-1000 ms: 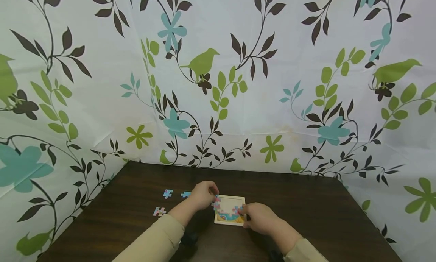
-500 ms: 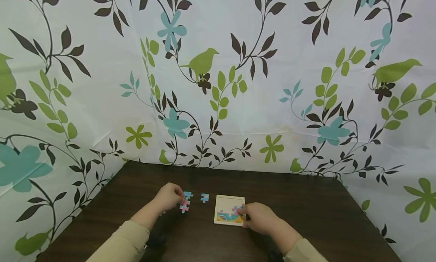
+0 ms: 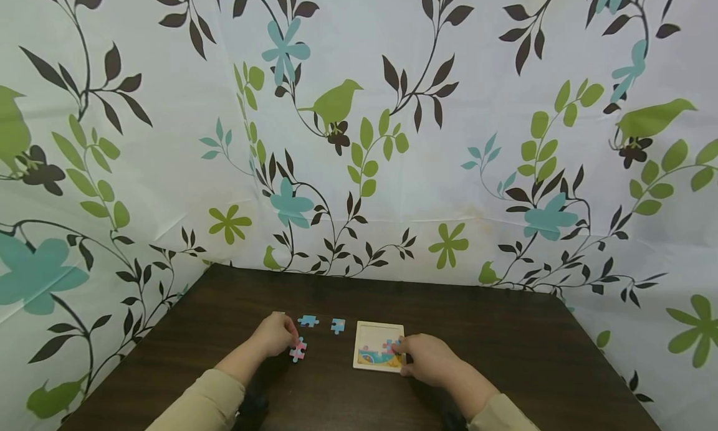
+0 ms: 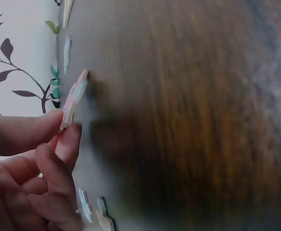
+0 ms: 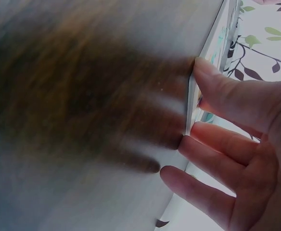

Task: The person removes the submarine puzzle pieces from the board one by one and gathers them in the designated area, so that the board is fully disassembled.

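Evidently the step in hand is the handling of one loose bit of a jigsaw while the board is kept steady. The pink puzzle piece [image 3: 298, 350] lies at nine o'clock from the wooden tray [image 3: 378, 324], near it but apart; whether it is one piece or two joined, I cannot tell. To do this well, I would keep the pinch at the piece's very edge — so its tabs stay in sight — and turn it level before bringing it over any other piece. It would be wise to swing clear of the two blue pieces [image 3: 308, 321], which sit on the table [image 3: 505, 356] between nine and ten o'clock from the tray. Pressure on the tray should stay light, as a shove could well unsettle the fitted pieces [image 3: 377, 358] along its six o'clock side.

As for pose, the left hand [image 3: 273, 335] pinches the pink piece between thumb and forefinger, with only a thin gap between them; the piece points to four o'clock of that hand. In the left wrist view it stands tilted, and the remaining fingers curl inward — two further pieces [image 4: 85, 205] lie beyond them, at six o'clock in that view. The right hand [image 3: 427, 355] is at three o'clock of the tray, part-closed, gripping its side by the near corner, with its lower fingers spread loosely. The forearms come in from seven and four o'clock.
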Action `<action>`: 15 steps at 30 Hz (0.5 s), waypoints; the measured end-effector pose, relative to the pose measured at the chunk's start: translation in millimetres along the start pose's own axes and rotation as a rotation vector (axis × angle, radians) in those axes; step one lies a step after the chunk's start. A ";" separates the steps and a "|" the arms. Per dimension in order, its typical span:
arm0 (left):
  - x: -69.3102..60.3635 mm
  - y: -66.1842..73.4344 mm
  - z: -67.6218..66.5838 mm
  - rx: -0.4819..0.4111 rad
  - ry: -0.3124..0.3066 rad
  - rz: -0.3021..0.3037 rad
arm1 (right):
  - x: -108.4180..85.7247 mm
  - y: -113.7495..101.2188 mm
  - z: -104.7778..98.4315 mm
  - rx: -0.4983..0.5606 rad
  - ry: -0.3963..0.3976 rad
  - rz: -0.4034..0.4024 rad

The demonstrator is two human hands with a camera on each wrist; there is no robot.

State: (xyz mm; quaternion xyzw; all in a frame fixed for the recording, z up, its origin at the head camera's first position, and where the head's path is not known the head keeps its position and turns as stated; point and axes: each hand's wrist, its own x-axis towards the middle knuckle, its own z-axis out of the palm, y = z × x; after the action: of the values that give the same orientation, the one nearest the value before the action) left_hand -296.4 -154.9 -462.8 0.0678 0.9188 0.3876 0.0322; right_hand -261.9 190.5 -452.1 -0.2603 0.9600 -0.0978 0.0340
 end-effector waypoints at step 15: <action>1.4 1.3 -0.3 0.155 -0.011 0.019 | 1.2 3.1 4.2 0.009 -0.009 0.017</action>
State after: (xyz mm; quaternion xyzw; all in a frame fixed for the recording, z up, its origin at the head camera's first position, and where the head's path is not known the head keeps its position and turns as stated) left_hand -297.7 -154.0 -461.6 0.0807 0.9451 0.3154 0.0283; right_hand -263.9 191.8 -456.8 -0.2524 0.9615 -0.1008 0.0402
